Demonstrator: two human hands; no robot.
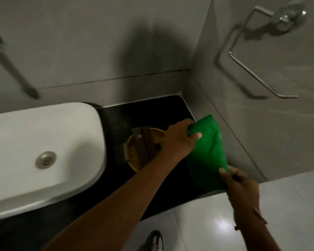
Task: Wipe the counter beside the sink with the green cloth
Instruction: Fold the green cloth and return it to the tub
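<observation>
Both hands are on one green cloth (209,151): left hand (179,140) pinching its far edge, thumb pressed on top, and right hand (241,183) gripping the near corner, fingers closed around it. The cloth hangs stretched between them, over the right end of the dark surface (116,116), close to the side wall; I can't tell whether its lower folds touch the surface, since my right hand and the cloth itself cover that spot.

One white sink (43,142) sits to the left, with one round metal drain (45,159) in its basin; its left side runs out of view. One yellow round container (143,151) stands on the surface between the sink and my left hand, with something brown lying across it, too blurred to name, and my left wrist covers its right side. One metal towel ring (257,73) hangs on the right wall. At the left edge, a blurred metal fitting (9,66), cut off. One shoe (155,240) shows on the floor at the bottom edge. No writing or brand is readable anywhere.
</observation>
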